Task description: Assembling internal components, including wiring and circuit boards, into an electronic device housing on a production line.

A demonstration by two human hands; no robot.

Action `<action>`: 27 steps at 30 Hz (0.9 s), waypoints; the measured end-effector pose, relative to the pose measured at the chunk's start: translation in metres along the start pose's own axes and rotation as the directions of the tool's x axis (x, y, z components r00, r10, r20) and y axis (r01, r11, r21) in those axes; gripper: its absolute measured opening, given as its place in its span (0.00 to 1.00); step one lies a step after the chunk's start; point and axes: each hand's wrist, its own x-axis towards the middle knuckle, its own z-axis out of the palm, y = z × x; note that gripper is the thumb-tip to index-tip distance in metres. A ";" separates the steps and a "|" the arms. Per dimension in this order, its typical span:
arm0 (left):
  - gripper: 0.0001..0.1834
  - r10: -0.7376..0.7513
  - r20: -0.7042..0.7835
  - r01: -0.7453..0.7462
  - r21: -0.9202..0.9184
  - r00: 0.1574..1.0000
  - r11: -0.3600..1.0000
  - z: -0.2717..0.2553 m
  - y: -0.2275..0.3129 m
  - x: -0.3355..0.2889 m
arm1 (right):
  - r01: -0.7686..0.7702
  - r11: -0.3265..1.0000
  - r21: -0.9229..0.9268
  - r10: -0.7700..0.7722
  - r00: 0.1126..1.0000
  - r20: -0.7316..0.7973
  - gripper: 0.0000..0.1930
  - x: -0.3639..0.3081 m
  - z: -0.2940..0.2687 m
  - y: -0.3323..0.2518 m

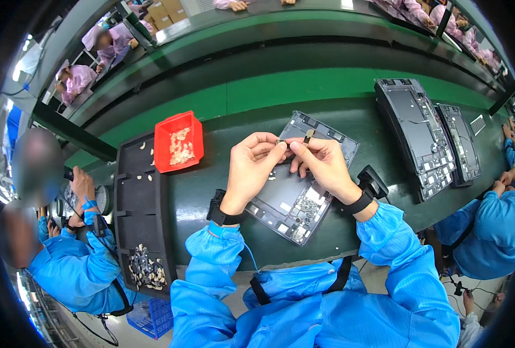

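Observation:
My left hand point(250, 168) and my right hand point(328, 165) meet above an opened tablet chassis point(272, 203), fingertips pinched together. Between them is a small dark part with a gold-toned flat end point(308, 137), like a flex-cable component; its exact kind is too small to make out. The gold end sticks up beyond my right fingers, while my left thumb and forefinger grip its other end. Below lies the grey chassis, tilted on the green bench, with a circuit board point(308, 207) exposed along its lower right side. My hands hide part of its middle.
Left of the chassis, a red bin point(197, 139) holds pale scraps. Beside it a black compartmented tray point(138, 214) carries a pile of small dark-and-gold parts point(146, 269). Stacked tablet chassis point(411, 124) stand at right. Co-workers in blue point(75, 269) sit close on both sides.

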 end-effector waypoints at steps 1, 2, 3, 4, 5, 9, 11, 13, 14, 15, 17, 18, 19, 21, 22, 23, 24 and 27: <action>0.11 0.004 0.025 -0.004 0.000 1.000 1.000 0.001 -0.001 -0.001 | -0.012 1.000 -0.005 0.012 1.000 -0.007 0.16 -0.002 -0.002 0.001; 0.11 -0.014 0.012 0.013 0.071 1.000 0.997 0.001 0.000 0.000 | 0.011 0.999 0.030 -0.010 0.998 -0.056 0.15 -0.002 -0.003 0.002; 0.11 -0.021 0.010 0.020 0.065 1.000 0.998 0.001 -0.002 0.000 | 0.035 0.997 0.065 -0.028 0.994 -0.103 0.15 -0.001 -0.005 0.003; 0.12 -0.012 0.005 0.011 0.135 1.000 0.991 0.000 -0.004 -0.001 | 0.039 0.997 0.062 -0.032 0.993 -0.114 0.14 -0.001 -0.008 0.003; 0.12 -0.005 0.002 0.004 0.205 1.000 0.979 0.000 -0.005 -0.003 | 0.029 0.998 0.062 -0.022 0.993 -0.115 0.14 -0.001 -0.009 0.002; 0.13 0.278 -0.112 -0.225 0.346 0.954 0.911 0.010 0.002 -0.011 | 0.155 0.982 -0.104 -0.170 0.972 -0.160 0.14 -0.003 -0.016 0.004; 0.13 0.603 0.095 -0.550 0.539 0.792 0.637 0.005 0.005 -0.012 | 0.014 0.991 -0.130 -0.020 0.999 -0.043 0.13 -0.006 -0.019 -0.003; 0.13 0.663 0.176 -0.627 0.561 0.728 0.540 0.007 0.001 -0.013 | -0.039 0.977 -0.211 0.040 0.999 0.004 0.13 -0.013 -0.016 -0.002; 0.13 0.672 0.253 -0.671 0.561 0.696 0.485 0.007 -0.002 -0.012 | 0.045 0.967 -0.252 -0.037 0.999 0.033 0.12 -0.015 -0.013 0.001; 0.13 0.675 0.328 -0.714 0.555 0.660 0.428 0.006 -0.005 -0.012 | 0.129 0.949 -0.289 -0.114 0.991 0.068 0.12 -0.017 -0.011 0.004; 0.14 0.660 0.306 -0.686 0.572 0.686 0.449 0.004 -0.011 -0.011 | 0.118 0.905 -0.409 -0.093 0.992 0.081 0.12 -0.016 -0.012 0.005; 0.14 0.645 0.254 -0.654 0.556 0.721 0.513 0.003 -0.013 -0.010 | 0.129 0.902 -0.412 -0.108 0.991 0.075 0.11 -0.015 -0.012 0.008; 0.14 0.626 0.203 -0.621 0.535 0.753 0.574 0.002 -0.014 -0.009 | 0.141 0.898 -0.416 -0.123 0.990 0.070 0.11 -0.014 -0.012 0.009; 0.13 0.624 0.218 -0.634 0.507 0.750 0.584 -0.004 -0.016 -0.007 | 0.155 0.854 -0.496 -0.120 0.988 0.102 0.10 -0.013 -0.012 0.004; 0.12 0.616 0.226 -0.629 0.513 0.755 0.584 -0.004 -0.015 -0.006 | 0.234 0.828 -0.509 -0.191 0.972 0.137 0.10 -0.012 -0.012 0.002; 0.11 0.610 0.238 -0.633 0.503 0.756 0.588 0.001 -0.016 -0.003 | 0.305 0.790 -0.532 -0.258 0.952 0.163 0.10 -0.013 -0.016 -0.002; 0.10 0.588 0.244 -0.623 0.478 0.771 0.619 0.003 -0.014 0.000 | 0.341 0.764 -0.547 -0.283 0.940 0.191 0.10 -0.014 -0.019 -0.003; 0.07 0.490 0.247 -0.538 0.551 0.836 0.638 0.007 -0.005 -0.003 | 0.407 0.699 -0.588 -0.345 0.912 0.221 0.11 -0.015 -0.022 0.003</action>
